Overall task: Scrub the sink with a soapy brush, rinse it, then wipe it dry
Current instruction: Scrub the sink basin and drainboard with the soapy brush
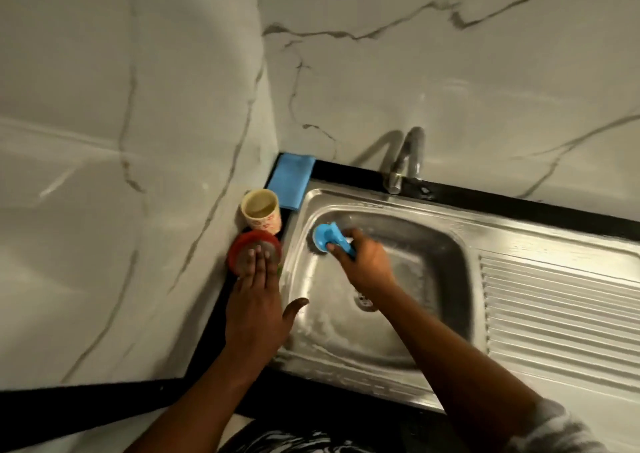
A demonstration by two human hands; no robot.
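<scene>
A stainless steel sink [446,241] with a wet, soapy basin fills the middle of the head view. My right hand [367,262] grips the handle of a blue scrub brush [327,238], whose head presses on the basin's far left wall. My left hand [254,297] lies flat on the black counter at the sink's left rim, fingers spread, its fingertips resting on a round red container [242,241]. The drain [365,302] shows partly beside my right forearm. A folded blue cloth [291,181] lies in the back corner.
A cream cup [261,212] stands behind the red container against the left marble wall. A metal tap [405,162] rises at the sink's back edge. The ribbed drainboard [561,307] extends to the right. Marble walls close in at left and back.
</scene>
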